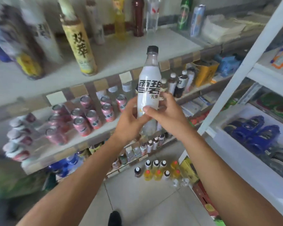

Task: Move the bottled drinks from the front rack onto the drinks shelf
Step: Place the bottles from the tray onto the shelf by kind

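1. I read big black Chinese characters, 雪碧, on the white label of the bottle [148, 88], with two smaller characters under them that look like 无糖.
2. I see the bottle standing nearly upright, its long axis vertical, black cap at the top and leaning a touch to the right.
3. My left hand [129, 121] wraps the lower part of the bottle from the left, fingers curled round it.
4. My right hand [166, 111] holds the same lower part from the right, thumb across the front just below the label text.
5. Most of the bottle, label and cap, rises above both hands; only its clear base sits below them.
6. Behind the grip is the shelf [121, 53]; up and left of the hands stands a yellow bottle [79, 44] marked 双萃.
7. Left of the hands, one level down, sit pink cans [88, 118].
8. Far below the grip, bottles with white and orange caps [155, 170] stand on the floor.
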Action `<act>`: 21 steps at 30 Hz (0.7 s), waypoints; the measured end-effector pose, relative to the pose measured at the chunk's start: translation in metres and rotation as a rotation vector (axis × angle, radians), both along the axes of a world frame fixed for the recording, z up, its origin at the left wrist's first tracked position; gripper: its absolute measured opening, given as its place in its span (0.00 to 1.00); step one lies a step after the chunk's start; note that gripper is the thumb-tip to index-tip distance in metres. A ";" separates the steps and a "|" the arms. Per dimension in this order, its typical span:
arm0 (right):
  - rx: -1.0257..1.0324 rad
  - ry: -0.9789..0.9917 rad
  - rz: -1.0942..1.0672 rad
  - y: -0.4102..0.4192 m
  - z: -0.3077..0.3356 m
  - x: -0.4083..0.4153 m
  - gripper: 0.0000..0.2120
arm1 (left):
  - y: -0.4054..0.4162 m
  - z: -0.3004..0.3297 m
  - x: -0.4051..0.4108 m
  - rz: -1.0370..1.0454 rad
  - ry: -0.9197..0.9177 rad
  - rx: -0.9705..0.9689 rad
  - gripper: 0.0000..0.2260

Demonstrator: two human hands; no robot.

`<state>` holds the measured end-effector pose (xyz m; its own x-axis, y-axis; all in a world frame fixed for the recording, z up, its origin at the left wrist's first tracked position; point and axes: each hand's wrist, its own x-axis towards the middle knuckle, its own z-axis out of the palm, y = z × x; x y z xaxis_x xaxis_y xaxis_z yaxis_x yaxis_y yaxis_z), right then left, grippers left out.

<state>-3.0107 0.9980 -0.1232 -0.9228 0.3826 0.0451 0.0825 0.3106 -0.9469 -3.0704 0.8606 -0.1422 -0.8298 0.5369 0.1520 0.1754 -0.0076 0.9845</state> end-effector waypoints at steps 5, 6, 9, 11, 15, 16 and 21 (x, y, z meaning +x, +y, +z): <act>0.141 0.024 0.089 -0.064 0.032 -0.049 0.33 | -0.062 0.019 -0.040 0.142 0.091 0.055 0.29; 0.155 0.027 0.102 -0.077 0.039 -0.060 0.31 | -0.075 0.024 -0.048 0.161 0.109 0.059 0.30; 0.200 0.065 0.086 -0.117 0.052 -0.090 0.28 | -0.113 0.036 -0.071 0.199 0.180 0.062 0.29; 0.213 0.102 0.062 -0.143 0.055 -0.108 0.26 | -0.136 0.042 -0.088 0.201 0.218 0.039 0.27; 0.229 0.145 0.016 -0.182 0.059 -0.140 0.19 | -0.180 0.050 -0.118 0.136 0.204 0.003 0.31; 0.228 0.157 0.009 -0.190 0.059 -0.148 0.18 | -0.189 0.051 -0.124 0.123 0.208 0.002 0.31; 0.253 0.183 0.019 -0.222 0.063 -0.176 0.24 | -0.218 0.054 -0.155 0.148 0.261 0.022 0.31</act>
<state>-3.1865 0.7763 -0.0607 -0.8973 0.3213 0.3026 -0.0901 0.5379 -0.8382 -3.2253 0.6426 -0.0880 -0.8302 0.4067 0.3811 0.4236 0.0159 0.9057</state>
